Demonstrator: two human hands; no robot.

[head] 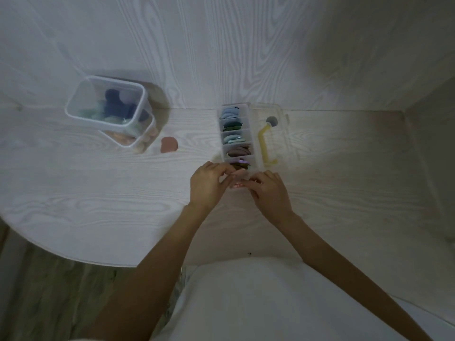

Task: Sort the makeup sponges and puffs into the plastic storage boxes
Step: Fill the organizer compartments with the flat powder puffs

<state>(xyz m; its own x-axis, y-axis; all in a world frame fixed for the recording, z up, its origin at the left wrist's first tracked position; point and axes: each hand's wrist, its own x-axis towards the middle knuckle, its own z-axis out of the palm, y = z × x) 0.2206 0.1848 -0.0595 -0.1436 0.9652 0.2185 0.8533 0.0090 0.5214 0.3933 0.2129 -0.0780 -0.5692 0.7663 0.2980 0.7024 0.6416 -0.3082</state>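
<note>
Clear divided box [236,136] on pale wood table [98,193], puffs sorted by colour in its compartments. Both hands at the near end: left hand [208,184] and right hand [269,193], fingers curled together over something pinkish (too blurry to say if pinched). Brown puff [169,144] loose beside tub [108,107] of sponges.

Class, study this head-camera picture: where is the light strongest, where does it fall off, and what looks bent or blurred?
Head view: light is strongest around the divided box and yellow handle, dimming toward the corners; the wide lens bows the table edge; the left hand and right hand look soft; the clear tub is hazy, its contents indistinct.
</note>
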